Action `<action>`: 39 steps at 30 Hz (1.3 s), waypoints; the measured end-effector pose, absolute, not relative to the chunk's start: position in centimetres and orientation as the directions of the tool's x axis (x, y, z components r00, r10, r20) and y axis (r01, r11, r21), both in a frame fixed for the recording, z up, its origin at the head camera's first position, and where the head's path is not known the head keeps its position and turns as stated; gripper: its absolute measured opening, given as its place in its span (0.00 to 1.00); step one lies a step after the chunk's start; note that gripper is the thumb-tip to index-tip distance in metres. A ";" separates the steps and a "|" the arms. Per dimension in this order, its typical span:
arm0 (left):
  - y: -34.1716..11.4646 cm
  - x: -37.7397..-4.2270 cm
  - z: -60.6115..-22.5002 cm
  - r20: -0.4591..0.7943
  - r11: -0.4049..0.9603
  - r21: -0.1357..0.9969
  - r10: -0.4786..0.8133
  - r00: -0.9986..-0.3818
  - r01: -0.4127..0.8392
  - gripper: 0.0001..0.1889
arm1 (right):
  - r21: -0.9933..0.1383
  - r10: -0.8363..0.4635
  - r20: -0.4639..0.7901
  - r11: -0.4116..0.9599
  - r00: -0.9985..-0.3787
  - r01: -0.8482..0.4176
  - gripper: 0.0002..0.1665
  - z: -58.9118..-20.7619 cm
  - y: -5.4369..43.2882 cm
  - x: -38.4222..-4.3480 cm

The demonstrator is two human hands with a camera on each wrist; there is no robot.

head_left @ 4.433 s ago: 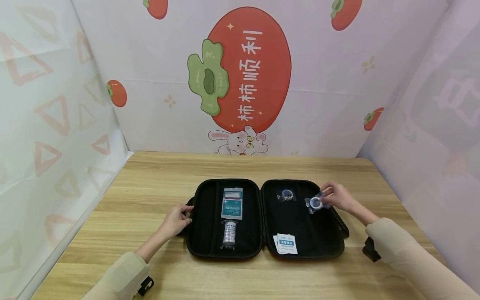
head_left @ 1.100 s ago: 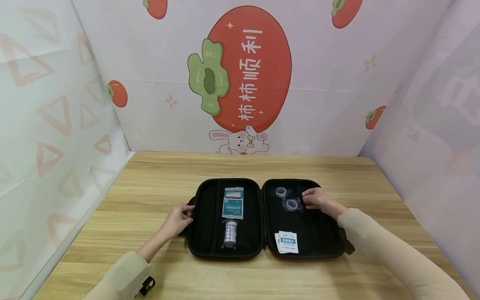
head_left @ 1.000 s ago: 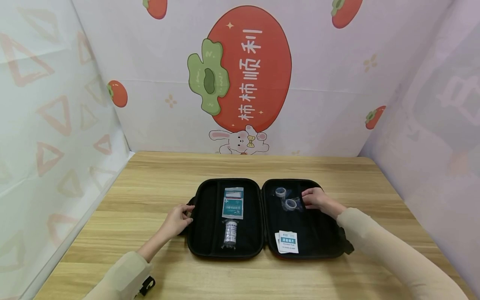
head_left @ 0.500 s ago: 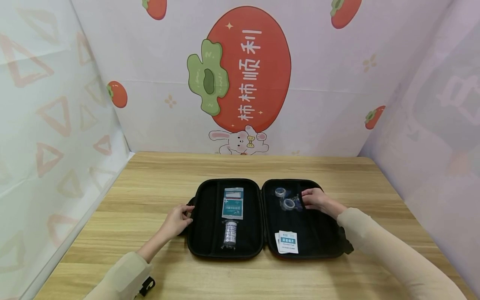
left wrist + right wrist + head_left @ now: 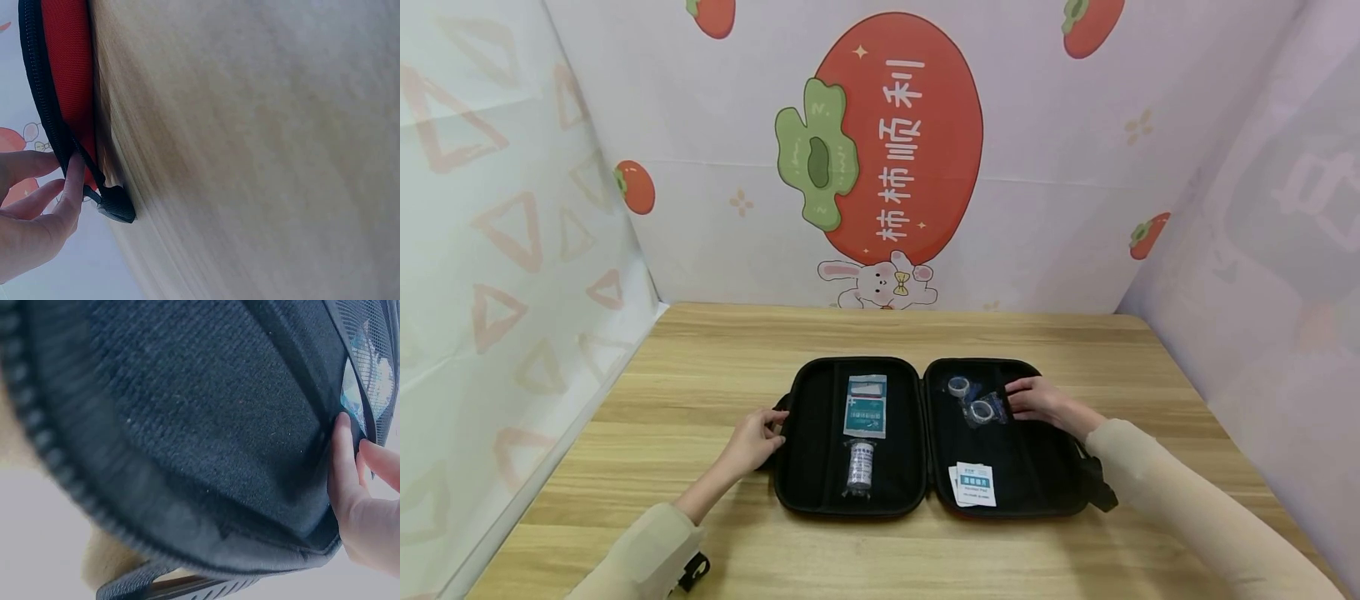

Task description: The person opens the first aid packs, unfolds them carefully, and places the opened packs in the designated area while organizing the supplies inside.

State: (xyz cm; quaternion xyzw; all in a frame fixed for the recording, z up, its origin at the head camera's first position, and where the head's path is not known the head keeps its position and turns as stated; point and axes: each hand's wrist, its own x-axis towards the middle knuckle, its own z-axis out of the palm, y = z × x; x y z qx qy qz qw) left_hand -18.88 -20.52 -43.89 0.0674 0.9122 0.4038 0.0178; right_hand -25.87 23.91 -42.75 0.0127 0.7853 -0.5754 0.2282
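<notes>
A black zip case (image 5: 805,492) lies open flat on the wooden table (image 5: 700,367). Its right half holds two plastic-wrapped tape rolls, one at the back (image 5: 958,387) and one nearer (image 5: 981,410), plus a white pad packet (image 5: 975,486). My right hand (image 5: 1013,404) lies inside that half, its straight fingertips touching the nearer roll's wrapper (image 5: 353,394) beside a mesh strip. The right wrist view shows the thumb (image 5: 342,456) flat on the lining. My left hand (image 5: 771,425) holds the case's left edge, fingers (image 5: 72,187) on the zipper band by the pull (image 5: 115,205).
The case's left half holds a teal and white packet (image 5: 865,406) and a small wrapped bandage roll (image 5: 859,465). Printed panels wall the table on the left, back and right. Bare wood lies around the case.
The right hand carried the wrapped roll from the case's right rim into the right half, beside the other roll, then drew back slightly. The left hand stayed on the edge.
</notes>
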 end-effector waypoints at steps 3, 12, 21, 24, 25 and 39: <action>-20.5 -18.9 -43.9 0.019 0.664 0.740 0.139 -0.990 0.107 0.20 | -0.898 -0.238 -0.359 0.351 -0.903 0.265 0.22 -42.6 24.1 -25.6; -20.5 -18.9 -43.8 0.014 0.667 0.738 0.139 -0.990 0.103 0.20 | -0.897 -0.252 -0.294 0.405 -0.922 0.175 0.19 -41.5 24.2 -24.9; -20.5 -18.9 -43.7 0.015 0.670 0.735 0.140 -0.990 0.106 0.20 | -0.885 -0.290 -0.163 0.465 -0.943 0.010 0.15 -41.1 24.1 -24.3; -20.5 -18.9 -43.8 0.019 0.672 0.733 0.138 -0.990 0.107 0.20 | -0.861 -0.307 -0.095 0.503 -0.947 -0.077 0.13 -40.8 24.0 -23.9; -20.5 -18.9 -43.8 0.020 0.673 0.731 0.139 -0.990 0.109 0.20 | -0.851 -0.314 -0.073 0.514 -0.947 -0.105 0.13 -40.8 24.0 -23.8; -20.5 -19.0 -43.9 0.026 0.678 0.726 0.141 -0.990 0.115 0.20 | -0.715 -0.413 0.003 0.636 -0.911 -0.291 0.09 -40.3 22.7 -21.7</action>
